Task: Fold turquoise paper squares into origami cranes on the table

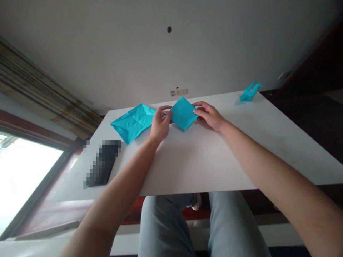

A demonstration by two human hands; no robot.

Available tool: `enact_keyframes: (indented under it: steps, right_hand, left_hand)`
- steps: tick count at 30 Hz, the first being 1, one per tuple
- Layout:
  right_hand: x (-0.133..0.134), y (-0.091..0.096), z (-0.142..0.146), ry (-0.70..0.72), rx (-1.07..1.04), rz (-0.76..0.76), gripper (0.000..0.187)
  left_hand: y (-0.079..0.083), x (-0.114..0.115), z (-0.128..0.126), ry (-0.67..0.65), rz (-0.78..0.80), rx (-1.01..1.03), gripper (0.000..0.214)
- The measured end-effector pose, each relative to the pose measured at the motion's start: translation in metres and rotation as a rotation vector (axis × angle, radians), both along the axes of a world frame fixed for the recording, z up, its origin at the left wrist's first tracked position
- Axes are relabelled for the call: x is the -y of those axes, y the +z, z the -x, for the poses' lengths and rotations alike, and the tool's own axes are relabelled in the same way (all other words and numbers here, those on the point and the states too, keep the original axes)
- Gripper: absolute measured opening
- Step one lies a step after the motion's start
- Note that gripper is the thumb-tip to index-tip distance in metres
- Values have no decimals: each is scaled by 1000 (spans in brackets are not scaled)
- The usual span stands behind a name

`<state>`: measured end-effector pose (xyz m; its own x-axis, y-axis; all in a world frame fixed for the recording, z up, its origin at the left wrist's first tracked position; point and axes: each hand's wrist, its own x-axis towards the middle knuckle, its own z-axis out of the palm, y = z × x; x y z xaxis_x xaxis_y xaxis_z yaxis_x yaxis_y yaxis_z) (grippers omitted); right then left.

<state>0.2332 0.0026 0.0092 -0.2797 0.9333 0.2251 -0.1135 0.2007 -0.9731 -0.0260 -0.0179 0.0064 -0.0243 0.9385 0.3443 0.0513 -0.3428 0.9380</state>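
A folded square of turquoise paper (183,113) is held just above the white table (203,157), standing on one corner like a diamond. My left hand (159,124) pinches its left corner between thumb and fingers. My right hand (209,115) pinches its right corner. Both hands are closed on the paper.
A creased, unfolded turquoise sheet (133,122) lies flat to the left of my hands. A finished turquoise paper crane (250,91) stands at the table's far right corner. A dark blurred object (103,163) lies near the table's left edge. A window is at the left, and my knees show below the table.
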Motion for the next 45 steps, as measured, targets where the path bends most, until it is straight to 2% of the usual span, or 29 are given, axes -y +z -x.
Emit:
enact_keyframes:
  steps: [7,12,17,20,25,31,36,40,45]
  right_hand:
    - [6,5,3,44,-9,-53,52]
    - [8,9,0,72,79,-106,46]
    - [10,8,-1,149,163,-41,41]
    - [8,6,0,109,130,-34,38]
    - [4,5,0,-21,78,-85,39]
    - [1,-1,0,-64,31,-81,44]
    - [-1,-3,-1,-102,-56,-40,54]
    - [0,-1,-2,-96,-58,-6,54]
    - [4,2,-3,7,-35,-20,59]
  left_hand:
    - [2,3,-2,9,-13,-23,28]
    - [1,4,-4,-4,-18,-39,31]
    - [0,7,-7,-55,-6,-41,35]
    - [-1,10,-9,-117,42,22,48]
    - [0,17,-14,-249,101,73,83]
    - [3,25,-16,-309,35,56,77]
    - [6,30,-14,-396,16,39,90]
    - [5,28,-14,-398,9,-35,76]
    - [0,21,-16,-290,4,4,53]
